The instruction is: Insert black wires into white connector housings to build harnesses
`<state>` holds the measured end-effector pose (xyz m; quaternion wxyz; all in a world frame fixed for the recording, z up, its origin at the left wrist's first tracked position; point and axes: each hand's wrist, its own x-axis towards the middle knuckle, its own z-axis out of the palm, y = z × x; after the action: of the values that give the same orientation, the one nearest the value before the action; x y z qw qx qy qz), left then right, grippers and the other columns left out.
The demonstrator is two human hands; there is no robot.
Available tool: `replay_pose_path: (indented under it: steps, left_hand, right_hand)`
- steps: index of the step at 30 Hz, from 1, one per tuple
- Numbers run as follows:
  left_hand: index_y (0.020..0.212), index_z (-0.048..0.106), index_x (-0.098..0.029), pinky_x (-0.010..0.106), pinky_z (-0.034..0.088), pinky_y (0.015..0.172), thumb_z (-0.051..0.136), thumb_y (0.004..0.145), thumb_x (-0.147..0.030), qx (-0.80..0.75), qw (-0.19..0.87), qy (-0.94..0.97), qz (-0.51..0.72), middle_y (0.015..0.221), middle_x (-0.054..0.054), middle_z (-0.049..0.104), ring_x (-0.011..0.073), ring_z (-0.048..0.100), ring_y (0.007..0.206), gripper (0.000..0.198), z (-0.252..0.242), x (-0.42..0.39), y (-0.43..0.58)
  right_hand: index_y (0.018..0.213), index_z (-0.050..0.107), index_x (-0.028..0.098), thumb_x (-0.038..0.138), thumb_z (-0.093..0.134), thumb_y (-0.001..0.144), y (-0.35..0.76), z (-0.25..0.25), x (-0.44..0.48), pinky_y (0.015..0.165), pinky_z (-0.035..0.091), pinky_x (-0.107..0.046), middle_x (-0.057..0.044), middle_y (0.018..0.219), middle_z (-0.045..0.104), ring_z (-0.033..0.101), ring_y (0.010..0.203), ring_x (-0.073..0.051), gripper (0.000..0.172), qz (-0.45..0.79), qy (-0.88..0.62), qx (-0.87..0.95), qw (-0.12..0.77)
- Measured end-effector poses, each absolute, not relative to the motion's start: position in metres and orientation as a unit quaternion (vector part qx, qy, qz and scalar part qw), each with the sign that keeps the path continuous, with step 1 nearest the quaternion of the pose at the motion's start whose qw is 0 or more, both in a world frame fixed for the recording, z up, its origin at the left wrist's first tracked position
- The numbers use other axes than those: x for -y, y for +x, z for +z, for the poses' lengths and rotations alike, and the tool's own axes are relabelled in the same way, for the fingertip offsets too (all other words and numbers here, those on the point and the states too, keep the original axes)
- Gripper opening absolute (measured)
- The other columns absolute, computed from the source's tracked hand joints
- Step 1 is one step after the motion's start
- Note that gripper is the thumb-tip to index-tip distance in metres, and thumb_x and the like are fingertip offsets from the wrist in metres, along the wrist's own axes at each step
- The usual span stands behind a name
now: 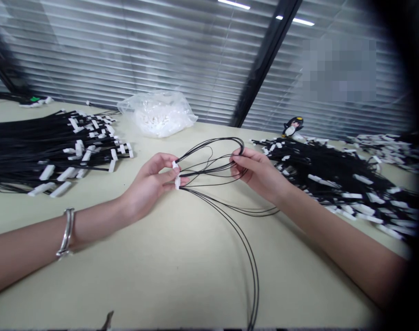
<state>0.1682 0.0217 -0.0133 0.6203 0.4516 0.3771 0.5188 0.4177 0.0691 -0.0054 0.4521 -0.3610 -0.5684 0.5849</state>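
My left hand (153, 179) pinches the white plastic connectors (177, 177) at the ends of a few thin black cables (212, 168). My right hand (256, 172) grips the looped part of the same cables a little to the right. The cables arc between both hands above the beige table (168, 266), and their long tails run down toward the near edge. A silver bracelet (66, 232) sits on my left wrist.
A heap of black cables with white connectors (54, 142) lies at the left. A bigger tangled heap (336, 179) lies at the right. A clear plastic bag of white parts (159, 112) sits at the back, and a small penguin figure (292, 126) stands by the blinds.
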Motion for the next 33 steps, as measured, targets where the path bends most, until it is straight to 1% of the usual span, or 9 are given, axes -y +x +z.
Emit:
replay_pose_path:
  steps: [6, 14, 16, 20, 24, 26, 29, 31, 33]
  left_hand:
    - [0.089, 0.06, -0.018, 0.042, 0.046, 0.094, 0.068, 0.075, -0.01, -0.352, 0.662, 0.42, 0.512, 0.089, 0.002, 0.065, 0.0201, 0.069, 0.086, 0.018, -0.019, -0.028, 0.164]
    - [0.088, 0.059, -0.017, 0.039, 0.046, 0.096, 0.066, 0.077, -0.007, -0.367, 0.647, 0.437, 0.506, 0.09, 0.0, 0.064, 0.0169, 0.069, 0.086, 0.017, -0.017, -0.026, 0.165]
    - [0.088, 0.059, -0.017, 0.038, 0.047, 0.096, 0.067, 0.077, -0.008, -0.368, 0.643, 0.437, 0.51, 0.09, 0.0, 0.064, 0.0168, 0.069, 0.085, 0.017, -0.017, -0.025, 0.165]
    - [0.087, 0.058, -0.017, 0.038, 0.049, 0.092, 0.068, 0.076, -0.008, -0.368, 0.635, 0.442, 0.517, 0.09, 0.0, 0.063, 0.0167, 0.069, 0.083, 0.018, -0.019, -0.026, 0.165]
    - [0.086, 0.058, -0.017, 0.037, 0.051, 0.088, 0.068, 0.075, -0.007, -0.377, 0.618, 0.444, 0.529, 0.088, 0.0, 0.063, 0.0161, 0.069, 0.079, 0.018, -0.019, -0.027, 0.164]
    - [0.087, 0.058, -0.017, 0.036, 0.052, 0.086, 0.068, 0.075, -0.008, -0.38, 0.605, 0.449, 0.537, 0.088, -0.001, 0.062, 0.0166, 0.069, 0.078, 0.018, -0.019, -0.026, 0.164]
    - [0.087, 0.057, -0.018, 0.033, 0.053, 0.082, 0.069, 0.075, -0.009, -0.371, 0.585, 0.469, 0.548, 0.089, -0.002, 0.061, 0.0163, 0.069, 0.076, 0.019, -0.019, -0.025, 0.165]
    - [0.088, 0.057, -0.019, 0.034, 0.054, 0.08, 0.069, 0.075, -0.01, -0.355, 0.572, 0.492, 0.552, 0.089, -0.001, 0.06, 0.0163, 0.069, 0.074, 0.02, -0.019, -0.024, 0.166]
    - [0.09, 0.057, -0.02, 0.034, 0.054, 0.077, 0.069, 0.076, -0.013, -0.339, 0.554, 0.521, 0.554, 0.089, -0.001, 0.06, 0.0163, 0.068, 0.071, 0.02, -0.018, -0.021, 0.167]
  right_hand:
    - [0.086, 0.059, 0.021, 0.03, 0.068, 0.076, 0.416, -0.001, -0.066, 0.058, 0.043, -0.018, 0.001, 0.077, 0.052, 0.049, 0.065, -0.006, 0.016, 0.586, -0.353, 0.565, 0.46]
    - [0.098, 0.059, 0.024, 0.026, 0.064, 0.079, 0.417, 0.001, -0.066, 0.081, 0.047, -0.02, 0.002, 0.084, 0.054, 0.055, 0.08, -0.007, 0.02, 0.584, -0.339, 0.566, 0.473]
    - [0.104, 0.057, 0.026, 0.026, 0.062, 0.079, 0.416, -0.001, -0.067, 0.089, 0.047, -0.024, 0.001, 0.095, 0.056, 0.056, 0.088, -0.01, 0.025, 0.562, -0.347, 0.578, 0.479]
    - [0.113, 0.049, 0.032, 0.025, 0.057, 0.079, 0.413, -0.005, -0.062, 0.099, 0.043, -0.038, 0.0, 0.127, 0.047, 0.05, 0.114, -0.019, 0.036, 0.33, -0.411, 0.661, 0.534]
    - [0.115, 0.049, 0.034, 0.022, 0.051, 0.08, 0.406, 0.003, -0.036, 0.11, 0.026, -0.048, -0.002, 0.128, 0.045, 0.037, 0.126, -0.026, 0.036, 0.042, -0.43, 0.736, 0.521]
    - [0.113, 0.051, 0.032, 0.018, 0.051, 0.078, 0.401, 0.008, -0.018, 0.108, 0.025, -0.05, -0.004, 0.127, 0.047, 0.039, 0.124, -0.03, 0.037, -0.086, -0.393, 0.767, 0.499]
    - [0.1, 0.058, 0.028, 0.011, 0.053, 0.074, 0.392, 0.009, 0.003, 0.087, 0.045, -0.041, -0.004, 0.114, 0.057, 0.053, 0.103, -0.025, 0.031, -0.23, -0.237, 0.842, 0.426]
    - [0.092, 0.059, 0.024, 0.007, 0.05, 0.075, 0.385, 0.005, 0.011, 0.076, 0.05, -0.034, -0.005, 0.101, 0.062, 0.057, 0.091, -0.02, 0.026, -0.212, -0.175, 0.892, 0.358]
    - [0.093, 0.059, 0.019, 0.006, 0.046, 0.078, 0.379, -0.002, 0.012, 0.075, 0.051, -0.034, -0.007, 0.096, 0.064, 0.058, 0.088, -0.02, 0.024, -0.148, -0.205, 0.919, 0.304]
